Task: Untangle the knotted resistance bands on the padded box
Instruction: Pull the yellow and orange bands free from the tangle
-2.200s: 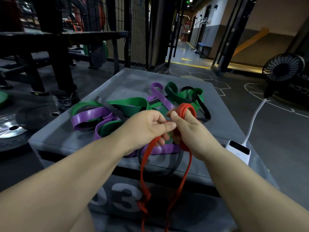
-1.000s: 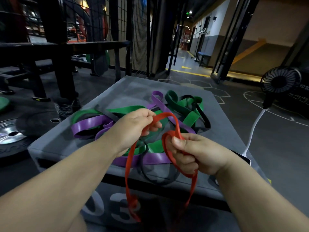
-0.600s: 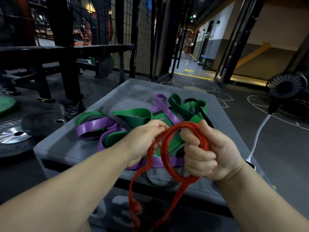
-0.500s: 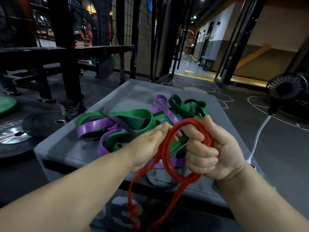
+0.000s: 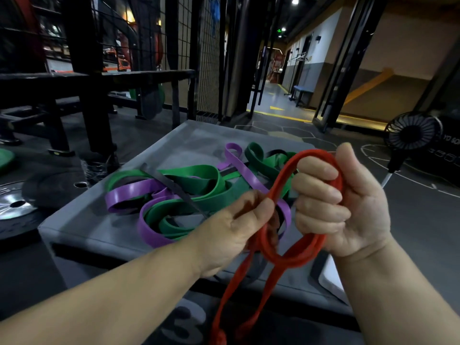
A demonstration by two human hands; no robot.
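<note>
- We see the right grip (image 5: 348, 207) raised over the near right part of the padded box (image 5: 189, 143), palm turned toward us.
- Its four fingers (image 5: 316, 192) are curled tight round the coiled red band (image 5: 313, 154), so this grip is clamped on the band; the thumb stands upright just beside the top of the coil.
- The coil arches over the topmost finger, runs behind the fist and comes out below the heel of the hand as a loop.
- The left grip (image 5: 231, 235) sits just beside the right one, back of the hand toward us, somewhat blurred.
- Its fingertips are closed together on the red band at the spot where the strands cross, between the upper arch and the lower loop.
- From that crossing, two red strands hang down in front of the box's near face, past a large grey "3" (image 5: 184, 324), and leave the picture at the bottom edge.
- The rest of the tangle lies on top of the box, beyond and to the left of both grips: wide green bands (image 5: 199, 175), purple bands (image 5: 132, 192) and a thin dark band (image 5: 174, 186) laid across them. These overlap one another; we cannot tell which passes through which.
- One purple strand runs from the far pile toward us and passes behind the red band, between the two grips.
- A weight plate (image 5: 15, 205) lies on the floor to the left of the box, and a small fan (image 5: 412, 135) stands well apart on the right.
</note>
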